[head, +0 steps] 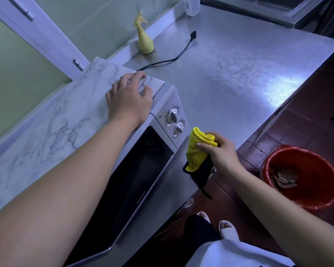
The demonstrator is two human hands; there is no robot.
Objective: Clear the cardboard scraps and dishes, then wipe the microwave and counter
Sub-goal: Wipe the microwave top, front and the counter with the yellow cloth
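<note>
On my feed the brushed steel counter point(229, 78) fills most of the view, running from the wall out to its front edge. The microwave point(143, 170) stands at the counter's left end with its dark glass door closed and a marble-patterned covering over its top. On the tiled floor to the right, just off the counter's edge, sits a red bucket point(316, 189), and the cardboard scraps point(283, 178) lie in a small heap at its bottom.

The left hand point(128, 97) rests palm down on the microwave's top near the front right corner, fingers spread a little and lightly bent at the tips, gripping nothing. The right hand point(220, 153) is held above the counter's front edge, just right of the microwave's control panel, thumb and fingers pinched on a folded yellow cloth point(197, 149). A dark piece point(201, 176) hangs below the yellow; it may be a second cloth or the same one's other face, I cannot tell.

A pale yellow spray bottle point(145, 39) stands upright against the back wall. The microwave's black power cord point(172, 59) trails loose across the steel, unplugged, its plug point(193, 34) lying well apart from the bottle. Two silver knobs point(173, 115) sit one above the other on the panel.
</note>
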